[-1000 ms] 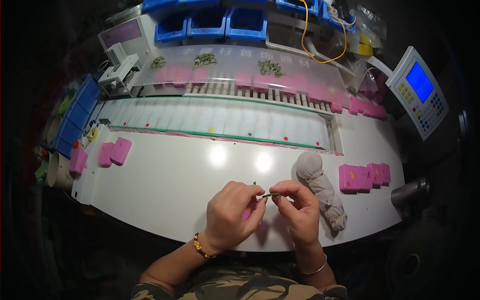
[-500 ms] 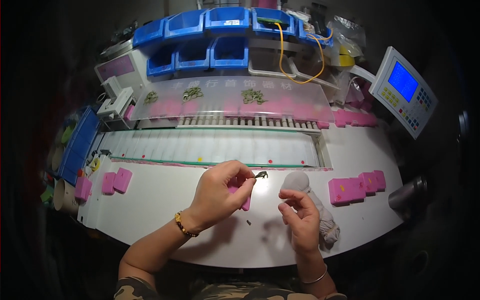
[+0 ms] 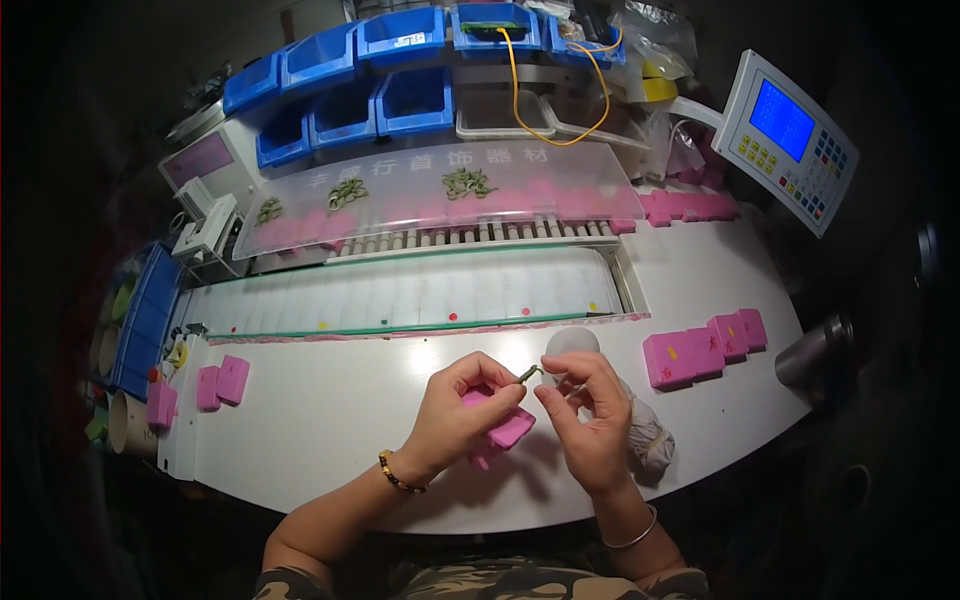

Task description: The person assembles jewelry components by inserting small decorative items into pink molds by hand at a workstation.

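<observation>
Low over the white table, my left hand (image 3: 452, 412) is closed, pinching a small dark green piece (image 3: 528, 375), perhaps wax, between thumb and forefinger. The same hand also holds a pink mould block (image 3: 512, 430) below the pinch, partly covered by the fingers. My right hand (image 3: 592, 425) is just to the right with curved fingers, its thumb and forefinger apart and nothing visible between them. Those fingertips are very close to the green piece; whether they touch it I cannot tell. Behind the right hand lies a grey cloth bundle (image 3: 652, 447), partly hidden.
Pink blocks stand at right (image 3: 670, 362) and left (image 3: 232, 380). A conveyor with white plates (image 3: 420, 293) crosses behind my hands, below a translucent cover (image 3: 400, 185) bearing green pieces (image 3: 468, 183). Blue bins (image 3: 415, 100) line the back; a control panel (image 3: 790, 140) hangs at right.
My right hand has come closer to the green piece in my left hand. More of the pink block shows below my left hand. The whole view has shifted and tilted.
</observation>
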`<state>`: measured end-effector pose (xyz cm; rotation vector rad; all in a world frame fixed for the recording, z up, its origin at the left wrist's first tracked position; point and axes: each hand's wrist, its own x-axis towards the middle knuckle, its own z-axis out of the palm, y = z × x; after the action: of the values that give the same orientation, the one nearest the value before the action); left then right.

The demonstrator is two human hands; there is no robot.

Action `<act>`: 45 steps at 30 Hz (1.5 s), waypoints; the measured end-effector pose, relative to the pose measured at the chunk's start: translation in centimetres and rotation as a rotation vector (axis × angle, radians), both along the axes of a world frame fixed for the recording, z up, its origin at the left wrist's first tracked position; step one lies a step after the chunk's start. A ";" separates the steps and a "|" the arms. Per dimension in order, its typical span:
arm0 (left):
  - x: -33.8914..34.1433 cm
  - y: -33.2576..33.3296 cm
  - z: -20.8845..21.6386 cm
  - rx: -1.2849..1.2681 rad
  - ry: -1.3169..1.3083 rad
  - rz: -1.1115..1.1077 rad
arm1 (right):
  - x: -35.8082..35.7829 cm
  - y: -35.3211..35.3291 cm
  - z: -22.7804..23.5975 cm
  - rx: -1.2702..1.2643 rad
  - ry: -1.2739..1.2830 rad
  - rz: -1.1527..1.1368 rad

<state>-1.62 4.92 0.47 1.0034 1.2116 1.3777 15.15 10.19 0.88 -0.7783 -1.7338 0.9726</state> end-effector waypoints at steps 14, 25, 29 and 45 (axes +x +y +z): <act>-0.1 -1.0 -1.5 -0.044 -0.230 -0.062 | -1.3 -0.4 -0.7 -0.013 0.007 0.035; -0.3 -1.1 -1.4 -0.018 -0.251 -0.015 | -1.2 -0.9 -0.6 -0.013 0.010 0.004; -0.2 -1.1 -1.5 -0.024 -0.243 -0.030 | -1.0 -0.9 -0.6 -0.019 0.015 -0.005; -0.8 -0.9 -1.3 -0.207 -0.435 -0.093 | -0.7 -1.3 -1.0 -0.078 -0.006 -0.018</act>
<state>-2.45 3.98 -0.86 0.5687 0.9437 1.2834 14.45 8.86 -0.09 -0.8462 -1.6990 1.0319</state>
